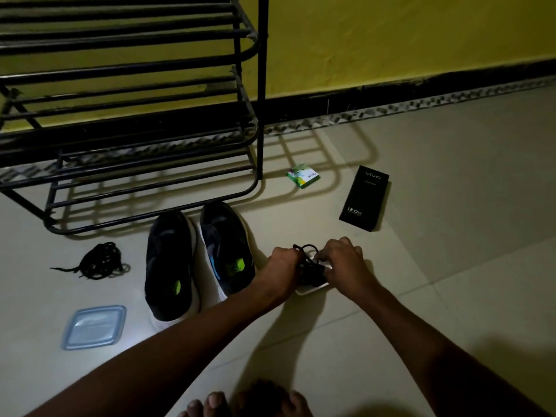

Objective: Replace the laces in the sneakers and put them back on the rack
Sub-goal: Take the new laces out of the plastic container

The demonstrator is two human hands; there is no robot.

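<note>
1. Head view: left hand [284, 266] and right hand [343, 263] meet over a white tray [311, 289] on the floor [451, 296], just right of the sneakers [170, 266].
2. Black lace bundle [310, 266] sits between the hands, above the tray; left fingers curl round its left side, one loop standing above the knuckles; right fingers bend down onto its right side, clamping it, tips hidden.
3. Sneakers side by side, toes toward the rack [135, 115] at the floor's wall edge.
4. Second lace pile [99, 261] left of the sneakers; clear lid [94, 326] nearer the person; green carton [302, 175] and black box [364, 198] toward the wall edge, right of the rack.
</note>
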